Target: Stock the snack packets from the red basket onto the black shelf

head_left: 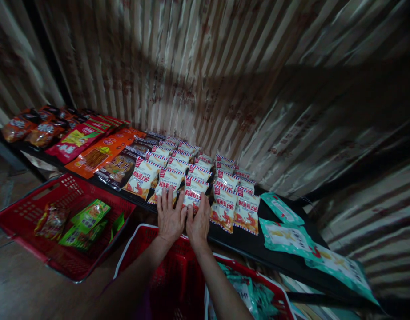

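Both my hands reach to the front row of white snack bags with striped edges on a black shelf. My left hand (170, 218) lies with fingers stretched and apart against the lower part of one snack bag (169, 178). Beside it, my right hand (198, 221) touches the lower front and right side of the neighbouring snack bag (194, 186), fingers extended and thumb on its face. The thumbs are close together. More of the same bags (222, 204) stand in rows behind and to the right.
Left on the shelf (235, 242) are brown bags (116, 169), orange bags (93, 155), and red bags (74, 140). Teal packets (287, 235) lie at right. Below stand a red basket (25, 231) with green packets, a red basket (171, 275), and one holding teal packets (241, 286). Corrugated sheeting (191, 58) rises behind.
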{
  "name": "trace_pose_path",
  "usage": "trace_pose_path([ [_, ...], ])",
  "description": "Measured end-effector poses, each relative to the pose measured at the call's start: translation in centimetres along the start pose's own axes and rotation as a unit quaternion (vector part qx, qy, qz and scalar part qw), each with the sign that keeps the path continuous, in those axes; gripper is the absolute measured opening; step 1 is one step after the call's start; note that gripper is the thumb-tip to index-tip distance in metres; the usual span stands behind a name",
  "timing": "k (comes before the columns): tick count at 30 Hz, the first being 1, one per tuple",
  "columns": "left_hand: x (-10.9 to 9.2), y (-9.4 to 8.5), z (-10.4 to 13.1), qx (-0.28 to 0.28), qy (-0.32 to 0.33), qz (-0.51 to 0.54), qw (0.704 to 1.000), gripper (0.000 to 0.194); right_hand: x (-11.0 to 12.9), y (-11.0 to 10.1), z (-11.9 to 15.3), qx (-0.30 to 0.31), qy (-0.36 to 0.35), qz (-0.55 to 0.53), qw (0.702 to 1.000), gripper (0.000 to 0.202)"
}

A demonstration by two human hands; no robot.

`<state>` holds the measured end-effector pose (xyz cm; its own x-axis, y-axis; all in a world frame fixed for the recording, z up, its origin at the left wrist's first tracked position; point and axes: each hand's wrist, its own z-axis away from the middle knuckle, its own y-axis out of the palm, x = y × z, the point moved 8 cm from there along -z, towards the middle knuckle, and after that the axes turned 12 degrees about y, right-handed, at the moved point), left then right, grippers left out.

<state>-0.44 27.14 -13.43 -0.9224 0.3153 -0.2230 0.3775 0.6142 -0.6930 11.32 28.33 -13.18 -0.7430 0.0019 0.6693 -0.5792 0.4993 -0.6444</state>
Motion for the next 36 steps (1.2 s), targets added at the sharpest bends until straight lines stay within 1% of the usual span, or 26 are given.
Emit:
trace_pose_path([
  [4,0.5,-0.4,-0.2,-0.013,-0.018,-0.010,1.000,0.054,0.1,0.5,-0.1,0.005,-0.015,0.001,1.000,0.058],
  [6,0.7,-0.4,-0.4,-0.009,-0.024,-0.007,1.000,0.055,0.0,0.7,-0.1,0.007,-0.023,0.005,1.000,0.059],
  [12,0.5,-0.2,-0.7,0.020,0.001,0.004,1.000,0.054,-0.4,1.1,-0.2,0.025,-0.022,0.017,0.999,0.059],
  [21,0.9,-0.8,-1.4,0.001,0.019,0.004,1.000,0.055,0.2,0.9,-0.1,0.042,-0.029,0.003,0.999,0.059],
  [25,1.1,-0.8,-1.2,0.010,0.028,-0.001,1.000,0.054,0.3,1.1,-0.1,0.053,-0.023,-0.010,0.998,0.058],
  [29,0.8,-0.7,-0.8,0.014,0.031,-0.008,0.999,0.052,0.1,1.0,0.0,0.055,-0.018,-0.036,0.998,0.064],
  [33,0.1,-0.6,-0.6,0.011,0.039,-0.004,0.999,0.051,0.2,0.5,0.1,0.058,-0.009,-0.040,0.997,0.063],
  [36,0.1,-0.5,-0.7,0.003,0.038,-0.002,0.999,0.050,0.7,-1.2,0.2,0.038,-0.027,-0.034,0.998,0.059],
])
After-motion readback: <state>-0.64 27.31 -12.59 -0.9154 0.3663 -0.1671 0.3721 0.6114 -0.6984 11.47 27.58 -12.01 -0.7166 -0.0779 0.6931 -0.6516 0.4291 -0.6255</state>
